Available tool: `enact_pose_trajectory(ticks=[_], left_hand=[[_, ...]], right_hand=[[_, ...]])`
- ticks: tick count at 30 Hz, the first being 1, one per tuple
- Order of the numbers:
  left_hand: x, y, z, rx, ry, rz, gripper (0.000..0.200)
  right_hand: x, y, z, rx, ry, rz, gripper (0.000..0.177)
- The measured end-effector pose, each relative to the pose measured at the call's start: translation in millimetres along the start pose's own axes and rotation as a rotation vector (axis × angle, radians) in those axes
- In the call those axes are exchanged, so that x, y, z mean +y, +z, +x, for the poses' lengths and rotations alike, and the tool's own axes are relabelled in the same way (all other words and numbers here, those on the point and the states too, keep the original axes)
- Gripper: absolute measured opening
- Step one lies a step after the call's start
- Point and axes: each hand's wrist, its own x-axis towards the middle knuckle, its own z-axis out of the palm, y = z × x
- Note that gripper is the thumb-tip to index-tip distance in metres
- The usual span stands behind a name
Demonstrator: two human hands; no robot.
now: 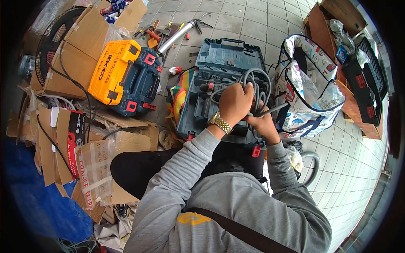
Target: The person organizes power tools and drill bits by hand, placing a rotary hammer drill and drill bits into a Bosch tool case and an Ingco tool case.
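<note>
Together, left hand (235, 102), right hand (264, 123) clamp grey cable coil (254, 77); tool (209, 87) beneath in case (228, 52) mostly hidden.

Bare tiled floor (253, 19) beyond the tool case (219, 55) and at lower right gives free passage. The left side is blocked by the yellow case (114, 71) just beside it and the cardboard pile (80, 143). The right side is blocked by the patterned bag (312, 88). A cable coil (258, 82), gripped by the left hand (235, 103) and right hand (265, 123), crowds the case's right half. The case's left half is open.
</note>
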Motion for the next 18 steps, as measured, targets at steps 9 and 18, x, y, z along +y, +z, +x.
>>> enact_pose_trajectory(ticks=[9, 18], left_hand=[[-31.8, -18.7, 8.6, -0.658, 0.166, 0.02, 0.053], [-40.5, -28.4, 30.6, -1.172, -0.316, -0.387, 0.047]], right_hand=[[0.5, 10.3, -5.6, -0.042, -0.31, -0.335, 0.125], [16.8, 17.2, -3.2, 0.021, -0.415, -0.309, 0.1]])
